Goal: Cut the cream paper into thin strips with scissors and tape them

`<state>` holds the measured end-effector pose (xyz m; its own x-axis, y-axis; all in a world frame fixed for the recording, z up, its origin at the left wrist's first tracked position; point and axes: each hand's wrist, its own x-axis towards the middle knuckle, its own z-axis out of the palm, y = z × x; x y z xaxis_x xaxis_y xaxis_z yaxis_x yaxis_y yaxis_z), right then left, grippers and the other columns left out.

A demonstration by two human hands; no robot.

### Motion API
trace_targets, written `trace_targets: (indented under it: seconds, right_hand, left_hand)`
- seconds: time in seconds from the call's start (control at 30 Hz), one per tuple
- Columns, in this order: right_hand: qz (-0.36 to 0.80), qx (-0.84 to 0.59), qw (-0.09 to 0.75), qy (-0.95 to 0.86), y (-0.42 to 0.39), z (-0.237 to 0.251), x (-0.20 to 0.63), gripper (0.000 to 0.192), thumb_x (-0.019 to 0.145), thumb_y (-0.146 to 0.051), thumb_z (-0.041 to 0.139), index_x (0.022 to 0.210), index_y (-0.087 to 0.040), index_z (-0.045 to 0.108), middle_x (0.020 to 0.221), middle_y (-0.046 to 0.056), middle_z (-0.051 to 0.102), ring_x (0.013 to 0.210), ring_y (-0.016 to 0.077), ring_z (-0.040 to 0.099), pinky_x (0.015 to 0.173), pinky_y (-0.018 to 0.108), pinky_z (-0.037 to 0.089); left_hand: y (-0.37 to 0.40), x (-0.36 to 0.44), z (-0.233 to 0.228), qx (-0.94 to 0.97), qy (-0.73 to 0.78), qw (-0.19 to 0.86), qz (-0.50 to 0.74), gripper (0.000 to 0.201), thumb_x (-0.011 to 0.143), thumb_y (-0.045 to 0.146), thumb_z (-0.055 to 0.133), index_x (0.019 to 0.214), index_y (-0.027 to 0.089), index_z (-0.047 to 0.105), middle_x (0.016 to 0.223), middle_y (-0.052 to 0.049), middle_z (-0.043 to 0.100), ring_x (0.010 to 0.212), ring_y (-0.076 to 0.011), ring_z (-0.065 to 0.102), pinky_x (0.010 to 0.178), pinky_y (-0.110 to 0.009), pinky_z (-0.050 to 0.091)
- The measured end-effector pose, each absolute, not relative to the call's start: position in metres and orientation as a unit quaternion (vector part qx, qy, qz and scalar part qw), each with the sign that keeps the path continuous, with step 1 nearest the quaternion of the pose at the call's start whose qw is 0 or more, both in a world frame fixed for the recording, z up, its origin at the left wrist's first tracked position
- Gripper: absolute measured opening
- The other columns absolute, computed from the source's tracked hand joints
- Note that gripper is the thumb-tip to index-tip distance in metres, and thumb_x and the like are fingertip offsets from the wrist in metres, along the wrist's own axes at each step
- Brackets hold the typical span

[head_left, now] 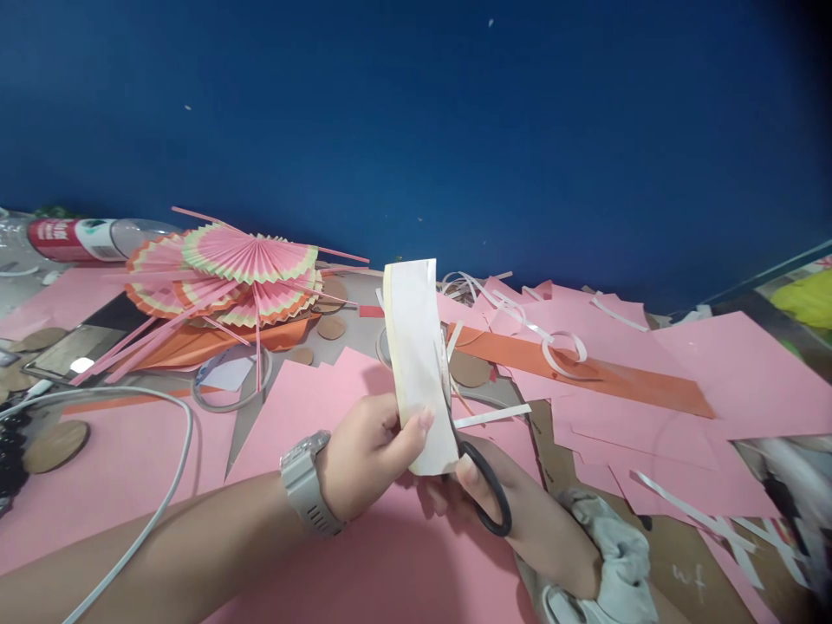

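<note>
My left hand [367,446], with a grey watch [312,481] on its wrist, pinches a white paper strip [416,355] that stands upright. A pale yellow band runs down the strip's left edge. In my right hand [494,498] is a pair of scissors [492,490] with black handles; a scrunchie [611,555] circles that wrist. The blades lie along the strip's right edge, partly hidden behind the paper. Pink paper sheets [396,563] lie beneath both hands.
Folded pink paper fans [253,260] lie at the back left beside a plastic bottle [78,240] and a phone [84,338]. A white cable [185,442] crosses the left side. An orange strip [624,381] and curled white offcuts [562,347] lie on pink sheets at right. A blue wall [416,130] rises behind.
</note>
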<state>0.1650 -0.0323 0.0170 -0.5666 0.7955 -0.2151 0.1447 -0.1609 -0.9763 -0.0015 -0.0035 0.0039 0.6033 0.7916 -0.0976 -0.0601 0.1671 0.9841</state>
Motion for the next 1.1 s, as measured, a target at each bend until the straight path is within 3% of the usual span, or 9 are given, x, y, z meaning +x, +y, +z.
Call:
trace_targets:
  seconds: [0.23,1.1]
  right_hand:
    - [0.642,-0.399,0.259,-0.602,-0.0325,0.0199,0.1628,0.054,0.086,-0.065,0.028,0.079,-0.018,0.054,0.067,0.003,0.051,0.053,0.0141,0.042,0.05,0.028,0.034]
    - [0.623,-0.413,0.254,-0.615,-0.0333,0.0169,0.1637,0.052,0.089,-0.061,0.025,0.075,-0.019,0.052,0.066,0.003,0.051,0.057,0.0163,0.046,0.055,0.03,0.038]
  left_hand:
    - [-0.003,-0.0013,0.0041,0.576,0.315,0.692,0.301,0.047,0.093,0.047,0.032,0.071,0.012,0.056,0.054,-0.005,0.061,0.05,-0.0162,0.064,0.044,-0.021,0.041]
    - [-0.0027,-0.0022,0.0036,0.592,0.317,0.683,0.286,0.049,0.093,0.047,0.03,0.073,0.011,0.057,0.058,-0.011,0.067,0.05,-0.016,0.063,0.048,-0.023,0.043]
